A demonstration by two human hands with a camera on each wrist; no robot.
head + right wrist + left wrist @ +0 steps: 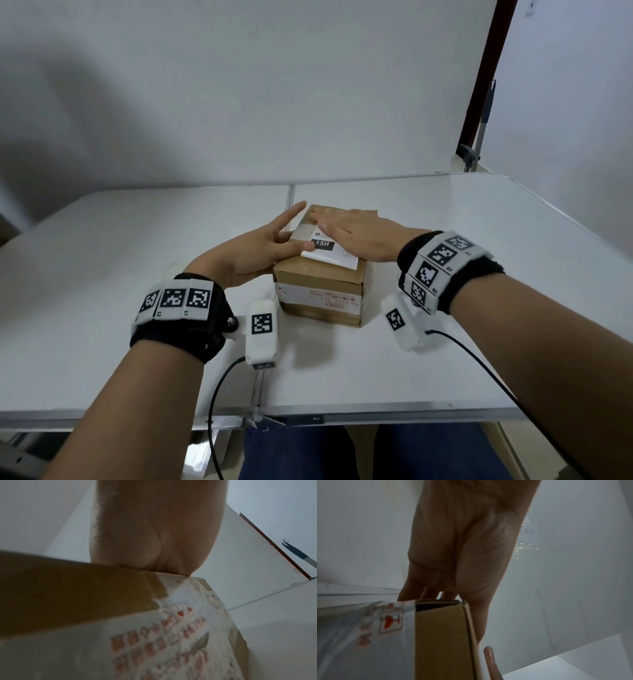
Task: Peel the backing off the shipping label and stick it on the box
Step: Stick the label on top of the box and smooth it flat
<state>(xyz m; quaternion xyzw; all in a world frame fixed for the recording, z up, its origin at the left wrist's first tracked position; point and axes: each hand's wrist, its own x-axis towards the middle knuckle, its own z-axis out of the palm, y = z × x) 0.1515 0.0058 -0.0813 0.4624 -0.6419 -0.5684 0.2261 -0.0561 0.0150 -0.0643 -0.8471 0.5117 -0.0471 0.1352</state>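
In the head view, the shipping label (334, 251) was seen lying on top of the box (320, 291), which stood on the white worktop (445, 359). The right hand (356, 233) was laid flat across the label, its fingers (320, 217) straight, close together and holding nothing. The left hand (260, 246) was set against the box side just beside those fingers; its thumb tip was pressed on the label's near corner and its other fingers were spread wide. The label's near edge, below the thumb, appeared slightly lifted. The step was judged to be the pressing-down; it would be done well by sweeping the flat fingers from the middle toward that lifted edge while the box was braced.

In the left wrist view, the palm (462, 547) was seen from below, the fingers reaching over the box edge (440, 635), with one fingertip (488, 654) showing beside the carton. A fragile mark on white tape (390, 620) was visible.

In the right wrist view, the heel of the hand (154, 534) was pressed on the box top (68, 595); the fingers were hidden there, so their spread could not be told from this view. The label itself was not seen.
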